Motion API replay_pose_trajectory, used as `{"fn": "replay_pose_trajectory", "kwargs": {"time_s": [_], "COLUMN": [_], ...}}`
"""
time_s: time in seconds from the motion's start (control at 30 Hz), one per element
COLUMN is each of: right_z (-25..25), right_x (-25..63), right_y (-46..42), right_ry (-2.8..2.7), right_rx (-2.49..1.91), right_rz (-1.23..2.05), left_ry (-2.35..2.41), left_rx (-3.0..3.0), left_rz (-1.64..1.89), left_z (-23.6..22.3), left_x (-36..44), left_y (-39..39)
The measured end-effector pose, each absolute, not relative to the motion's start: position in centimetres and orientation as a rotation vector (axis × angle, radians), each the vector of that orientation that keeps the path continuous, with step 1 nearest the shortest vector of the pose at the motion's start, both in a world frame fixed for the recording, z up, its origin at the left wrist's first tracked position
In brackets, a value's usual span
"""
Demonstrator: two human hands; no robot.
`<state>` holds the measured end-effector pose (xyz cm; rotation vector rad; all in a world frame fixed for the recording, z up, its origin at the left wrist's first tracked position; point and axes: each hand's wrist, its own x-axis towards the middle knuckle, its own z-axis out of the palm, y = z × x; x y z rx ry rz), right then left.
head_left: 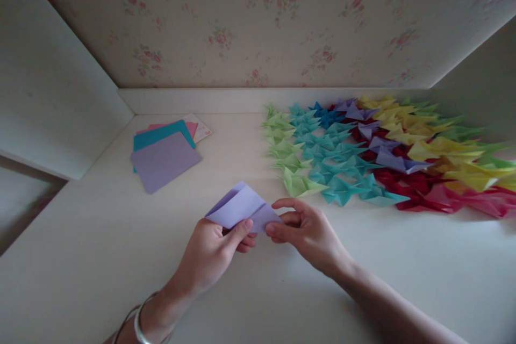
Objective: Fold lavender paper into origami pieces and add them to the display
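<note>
Between my two hands, above the front of the white table, is a folded piece of lilac origami paper point(237, 207). Its upper left part stands apart in layers, and a crease runs near its right end. My left hand point(220, 250) is closed on the lower edge, thumb on top and fingers underneath. My right hand point(306, 231) pinches the right corner between thumb and fingers. Part of the paper's underside is hidden by the left fingers.
A stack of flat paper sheets, lilac point(165, 161) on top of teal point(161, 134) and pink, lies at the left. Rows of folded paper cranes in green, turquoise point(338, 188), red, purple and yellow point(443, 150) fill the right. A floral wall point(242, 21) rises behind the table point(121, 258).
</note>
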<state>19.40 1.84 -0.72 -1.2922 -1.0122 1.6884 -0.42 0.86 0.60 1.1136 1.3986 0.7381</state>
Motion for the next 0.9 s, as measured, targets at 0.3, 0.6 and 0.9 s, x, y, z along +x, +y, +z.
{"fn": "replay_pose_trajectory", "kwargs": {"time_s": [0.3,0.6,0.9], "right_z": [-0.8,-1.5,-2.3], "right_x": [19.6,20.0,20.0], "right_y": [2.2,1.9,0.2], "right_ry": [-0.923,-1.201,-2.032], "right_rx": [-1.296,-1.267,-0.941], "right_rz": [1.577,1.317,0.463], "left_ry": [1.436,1.15,1.384], "left_rx": [1.002,0.796,1.137], "left_rz": [0.828,0.907,0.894], "left_z": [1.1,1.2,0.9], "left_x": [-1.3,-1.5,-1.4], "left_y": [1.6,1.4,1.5]}}
